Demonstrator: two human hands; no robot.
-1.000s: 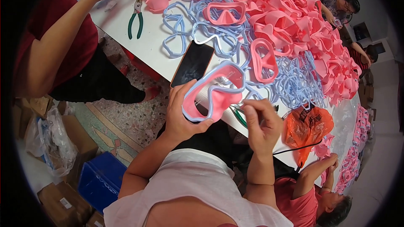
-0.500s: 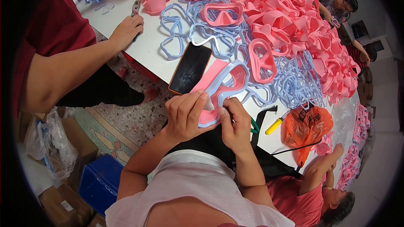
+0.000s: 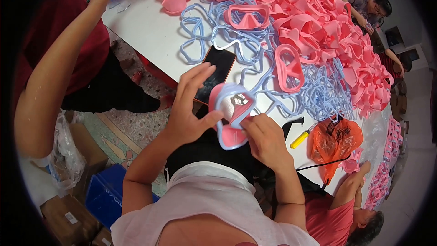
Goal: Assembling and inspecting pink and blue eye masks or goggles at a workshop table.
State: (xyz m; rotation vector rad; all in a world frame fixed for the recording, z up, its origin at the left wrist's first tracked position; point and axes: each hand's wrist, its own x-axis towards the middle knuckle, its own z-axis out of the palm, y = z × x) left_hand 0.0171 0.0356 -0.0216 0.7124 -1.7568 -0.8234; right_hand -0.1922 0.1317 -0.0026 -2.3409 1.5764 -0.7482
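A pink diving mask skirt (image 3: 232, 137) with a pale blue frame along its rim is tilted in front of me, slightly blurred. My right hand (image 3: 269, 140) pinches its right edge between thumb and fingers. On the other side, my left hand (image 3: 189, 105) is open, fingers spread upward, the thumb by the mask's left edge; whether it touches cannot be made out. Just beyond lies a dark phone (image 3: 219, 66), partly covered by my left hand and the mask. Pale blue frames (image 3: 193, 41) and loose pink skirts (image 3: 289, 68) lie farther back on the white table.
A large heap of pink skirts (image 3: 314, 27) fills the far right. At right lie a tangle of thin blue strips (image 3: 325, 89), a yellow-handled screwdriver (image 3: 299, 139) and an orange plastic bag (image 3: 334, 139). Co-workers sit or stand around. A blue bin (image 3: 107, 193) and cartons stand lower left.
My left hand has let go of the mask and spread its fingers. The mask has turned and tilted in my right hand. The co-worker's hand at left has moved up and away.
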